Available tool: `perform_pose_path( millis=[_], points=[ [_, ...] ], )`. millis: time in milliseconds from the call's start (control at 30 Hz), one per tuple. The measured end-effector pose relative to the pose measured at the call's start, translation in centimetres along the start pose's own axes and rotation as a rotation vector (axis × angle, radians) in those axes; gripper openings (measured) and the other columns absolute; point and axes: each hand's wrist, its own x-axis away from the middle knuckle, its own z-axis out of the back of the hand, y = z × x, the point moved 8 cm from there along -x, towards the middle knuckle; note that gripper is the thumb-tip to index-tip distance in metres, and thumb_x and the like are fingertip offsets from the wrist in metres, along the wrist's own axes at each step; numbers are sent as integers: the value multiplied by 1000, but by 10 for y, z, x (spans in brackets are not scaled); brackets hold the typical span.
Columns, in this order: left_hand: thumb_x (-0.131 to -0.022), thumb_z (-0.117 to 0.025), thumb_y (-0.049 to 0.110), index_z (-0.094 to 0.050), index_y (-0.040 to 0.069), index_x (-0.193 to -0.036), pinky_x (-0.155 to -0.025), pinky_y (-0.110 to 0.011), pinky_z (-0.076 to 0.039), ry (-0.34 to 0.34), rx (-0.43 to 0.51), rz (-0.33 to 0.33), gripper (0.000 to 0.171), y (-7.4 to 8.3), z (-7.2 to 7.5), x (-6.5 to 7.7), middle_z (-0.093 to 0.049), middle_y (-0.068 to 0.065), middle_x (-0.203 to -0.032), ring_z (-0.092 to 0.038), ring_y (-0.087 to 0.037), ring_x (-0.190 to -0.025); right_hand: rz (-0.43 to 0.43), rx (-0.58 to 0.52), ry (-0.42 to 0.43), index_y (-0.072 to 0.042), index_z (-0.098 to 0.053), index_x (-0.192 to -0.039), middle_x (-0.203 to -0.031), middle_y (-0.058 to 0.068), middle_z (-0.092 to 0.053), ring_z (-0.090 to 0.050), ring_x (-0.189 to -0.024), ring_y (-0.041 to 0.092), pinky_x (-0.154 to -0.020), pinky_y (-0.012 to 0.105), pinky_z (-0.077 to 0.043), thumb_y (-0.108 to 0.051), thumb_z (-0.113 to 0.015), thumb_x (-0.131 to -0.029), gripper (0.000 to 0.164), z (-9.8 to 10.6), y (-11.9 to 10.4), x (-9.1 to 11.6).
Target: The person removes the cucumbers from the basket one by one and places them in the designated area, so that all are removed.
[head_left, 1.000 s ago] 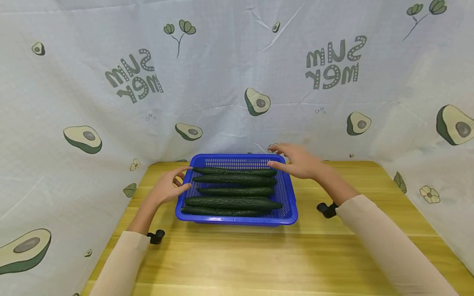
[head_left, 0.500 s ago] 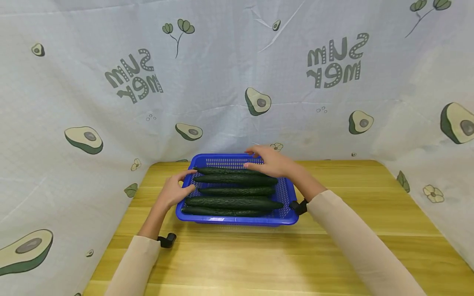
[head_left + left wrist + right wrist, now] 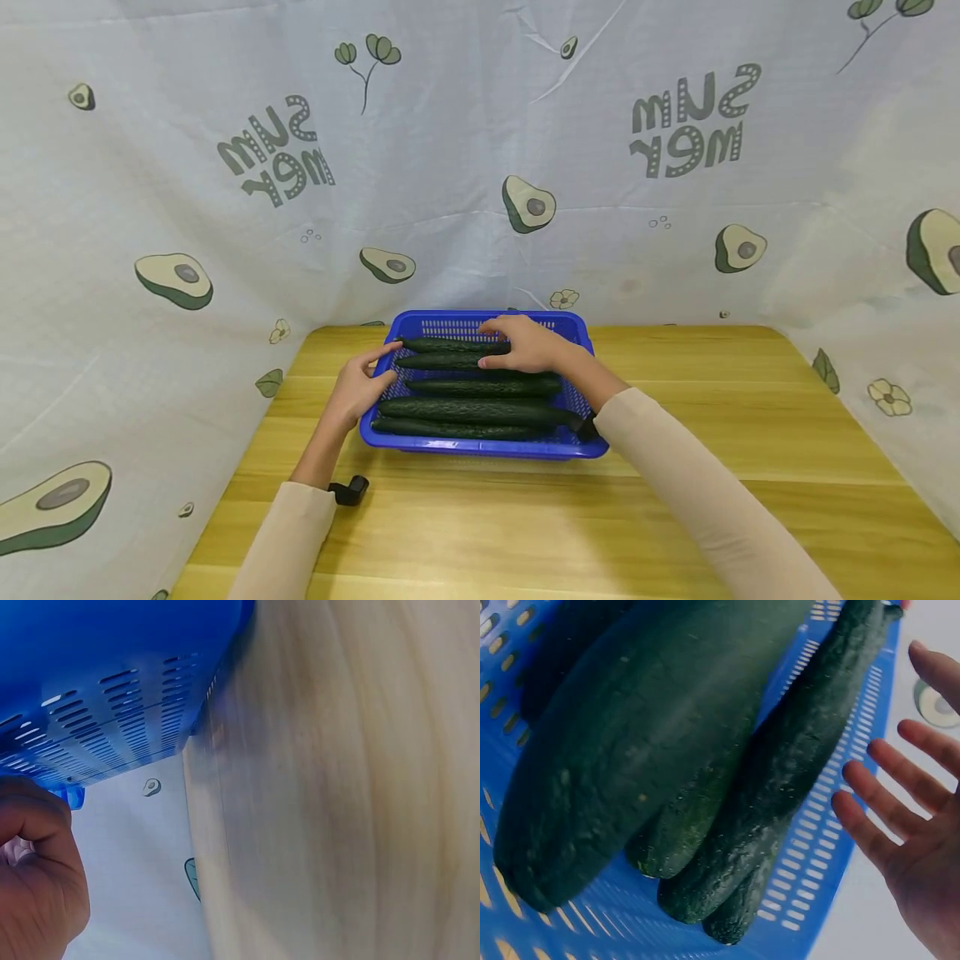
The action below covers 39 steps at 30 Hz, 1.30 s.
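Observation:
A blue plastic basket holds several long dark-green cucumbers, lying side by side. At its left rim is my left hand, thumb and index finger spread apart and reaching over the edge near the cucumber ends. The left wrist view shows this hand beside the basket's slotted side, fingers partly hidden. Over the back of the basket hovers my right hand, covering part of the two rear cucumbers. In the right wrist view its fingers are spread beside a rear cucumber.
The basket stands on a wooden table, near its back edge. Behind and at the sides hangs a white cloth printed with avocados. A small black device sits at the left wrist.
My right hand has moved left from the basket's right rim and lowered over the rear cucumbers. The left hand has shifted slightly right, farther over the left rim.

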Motion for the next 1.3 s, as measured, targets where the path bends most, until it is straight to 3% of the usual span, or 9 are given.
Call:
perform_pose_path(
  millis=[233,400,467,567,700,933,1300],
  points=[
    [-97,-62,8,-53,24,-153,-58,-30,-58,-40,118,46,58,-2,-4,-1,-70,-30,-122,-72,-21,-71,-29,32,-30,-10,-57,-146,-139,11,-64,-61,-128,30,-108,50,-49,-41,-73,-94,63,-17,4,-3],
    [-97,-62,6,-53,26,-153,-63,-32,-60,-38,132,81,61,-10,-3,3,-67,-28,-129,-75,-28,-83,-48,58,-54,-9,-58,-144,-137,11,-65,-60,-129,29,-110,50,-47,-42,-74,-94,62,-31,6,-6],
    [-96,-62,5,-53,27,-153,-63,-32,-61,-36,138,86,61,-13,-3,4,-69,-28,-127,-76,-27,-82,-62,76,-71,-9,-58,-145,-139,11,-64,-58,-132,30,-112,50,-45,-43,-74,-93,64,-36,7,-8],
    [-96,-61,6,-55,29,-151,-57,-30,-58,-14,134,88,60,-13,-1,5,-72,-27,-118,-71,-19,-67,-67,87,-86,-10,-58,-146,-141,11,-61,-56,-133,30,-112,49,-45,-43,-74,-94,64,-39,7,-9],
    [-95,-62,8,-57,31,-149,-52,-26,-52,3,107,78,59,-9,-1,3,-72,-25,-115,-62,-14,-56,-68,84,-69,-11,-63,-141,-136,11,-60,-58,-126,29,-107,48,-48,-39,-75,-94,56,-36,9,-9],
    [-95,-62,7,-57,31,-149,-58,-27,-55,-1,112,85,59,-6,-3,2,-64,-20,-139,-70,-25,-74,-67,35,-63,-12,-63,-136,-137,11,-65,-59,-130,30,-109,49,-48,-34,-73,-96,47,-34,11,-8],
    [-97,-61,8,-55,33,-150,-63,-31,-60,-11,141,103,59,-10,-4,2,-64,-25,-136,-75,-29,-87,-43,-73,17,-12,-60,-144,-143,10,-62,-56,-136,30,-112,50,-46,-34,-69,-99,51,-18,10,-2]
  ],
)
